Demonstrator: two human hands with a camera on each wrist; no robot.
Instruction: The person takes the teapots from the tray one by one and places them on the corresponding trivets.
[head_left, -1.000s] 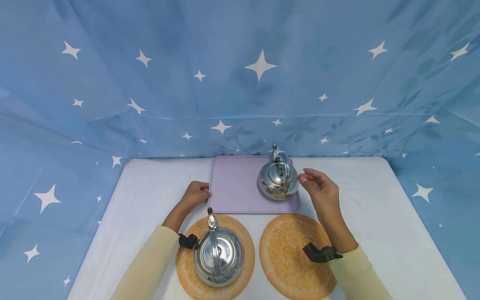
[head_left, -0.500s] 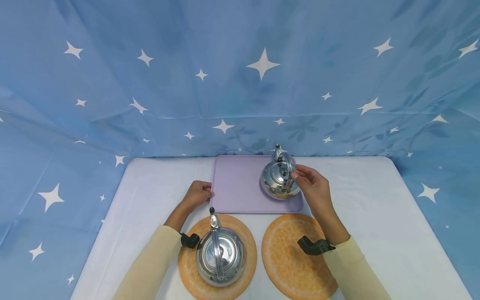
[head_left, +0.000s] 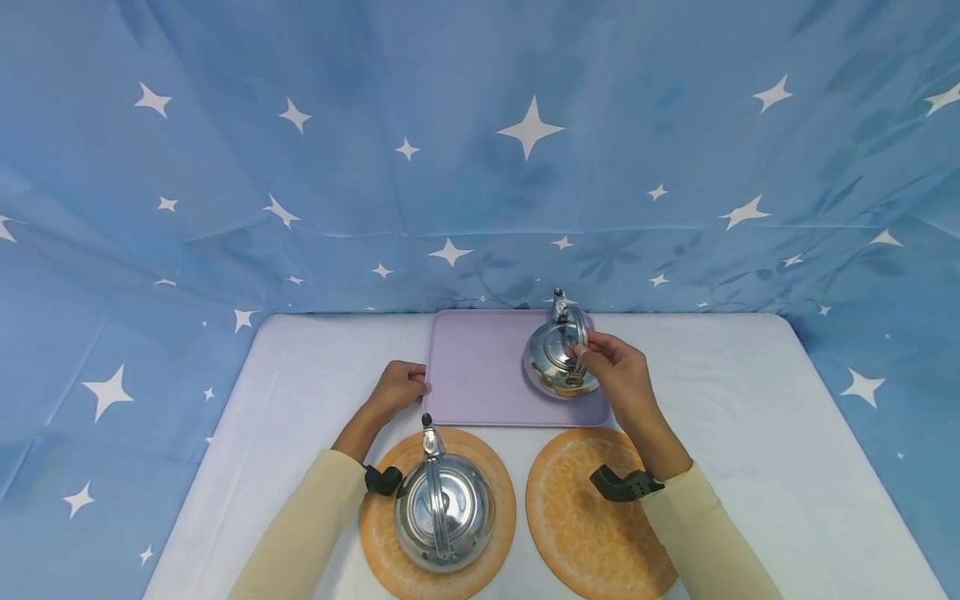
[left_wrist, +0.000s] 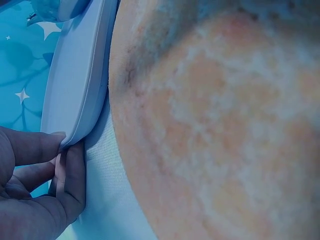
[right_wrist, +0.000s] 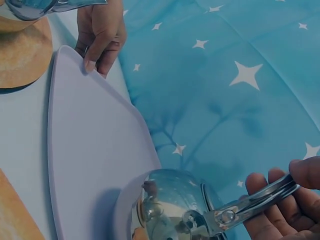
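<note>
Tray kettle handle: the right hand (head_left: 618,367) grasps the handle (right_wrist: 252,202) of the far kettle (head_left: 551,367), thumb on one side and fingers on the other.
Tray edge: the left hand (head_left: 397,385) pinches the left rim of the lilac tray (head_left: 476,375) between thumb and fingers.
Handling advice: in my judgement the handle wants a firm, central grip, with the kettle kept level; its rounded metal body would probably swing if held off-centre. Steady pressure at the left rim should keep the tray from sliding or tipping. Spout (head_left: 560,307) best kept pointing away from the person, as it points now.
Far kettle position: upright on the tray's right part, close to the right rim; just left of the right hand, well apart from the left hand, with bare tray between.
Near kettle position: a second kettle (head_left: 461,504) stands on the left round mat (head_left: 495,554), held by neither hand; its spout tip lies near the left hand.
Right round mat: an orange-patterned mat (head_left: 585,533) lies on the white surface (head_left: 720,417), partly under the right forearm.
</note>
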